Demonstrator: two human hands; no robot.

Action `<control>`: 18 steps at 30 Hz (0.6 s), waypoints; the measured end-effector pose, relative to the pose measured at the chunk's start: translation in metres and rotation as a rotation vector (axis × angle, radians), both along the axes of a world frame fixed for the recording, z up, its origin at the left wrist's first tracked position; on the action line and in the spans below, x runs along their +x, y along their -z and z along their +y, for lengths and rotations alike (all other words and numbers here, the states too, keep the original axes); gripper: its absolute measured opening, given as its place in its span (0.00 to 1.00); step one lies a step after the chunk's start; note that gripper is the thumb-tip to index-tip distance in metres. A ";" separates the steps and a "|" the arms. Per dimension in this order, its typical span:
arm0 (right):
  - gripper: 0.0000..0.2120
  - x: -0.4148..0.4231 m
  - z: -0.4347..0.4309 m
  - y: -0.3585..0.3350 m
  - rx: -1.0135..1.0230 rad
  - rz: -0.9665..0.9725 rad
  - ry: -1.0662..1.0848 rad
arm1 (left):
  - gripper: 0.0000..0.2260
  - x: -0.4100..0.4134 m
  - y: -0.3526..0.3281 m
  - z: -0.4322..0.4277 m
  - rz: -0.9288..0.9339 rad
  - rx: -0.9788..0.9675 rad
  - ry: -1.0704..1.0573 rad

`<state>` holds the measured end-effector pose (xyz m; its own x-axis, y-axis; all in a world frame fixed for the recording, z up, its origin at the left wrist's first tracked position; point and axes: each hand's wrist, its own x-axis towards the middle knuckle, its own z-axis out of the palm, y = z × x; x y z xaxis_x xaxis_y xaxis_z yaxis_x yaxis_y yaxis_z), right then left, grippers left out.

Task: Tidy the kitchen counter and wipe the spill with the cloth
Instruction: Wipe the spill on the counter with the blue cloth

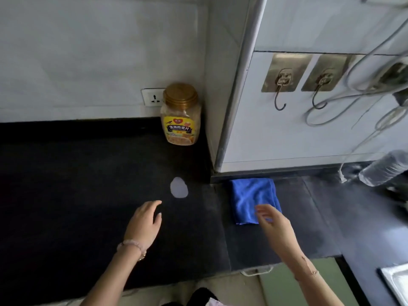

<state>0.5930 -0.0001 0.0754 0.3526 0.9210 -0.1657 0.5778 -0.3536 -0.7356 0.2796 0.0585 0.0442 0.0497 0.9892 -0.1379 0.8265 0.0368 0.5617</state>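
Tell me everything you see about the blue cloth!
The blue cloth looks soft and fuzzy, like microfibre. It is folded into a rough rectangle and lies flat on the dark counter, right of the spill. The right hand hovers over its near edge; I cannot tell whether it touches.

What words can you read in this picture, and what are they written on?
"澳洲燕麦片": green band on the yellow label of the jar.
Red heart logo above it: characters too small to read.
Fine print lower on the label: blurred.
Wall socket and plastic bottle: no readable text.
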 end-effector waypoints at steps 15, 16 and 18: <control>0.40 0.012 0.040 0.043 -0.239 -0.526 -0.433 | 0.23 -0.035 0.044 0.007 0.368 0.006 0.187; 0.37 0.013 0.040 0.045 -0.197 -0.550 -0.421 | 0.23 -0.035 0.044 0.007 0.370 0.013 0.188; 0.30 0.014 0.042 0.047 -0.106 -0.552 -0.372 | 0.22 -0.037 0.045 0.007 0.369 0.028 0.192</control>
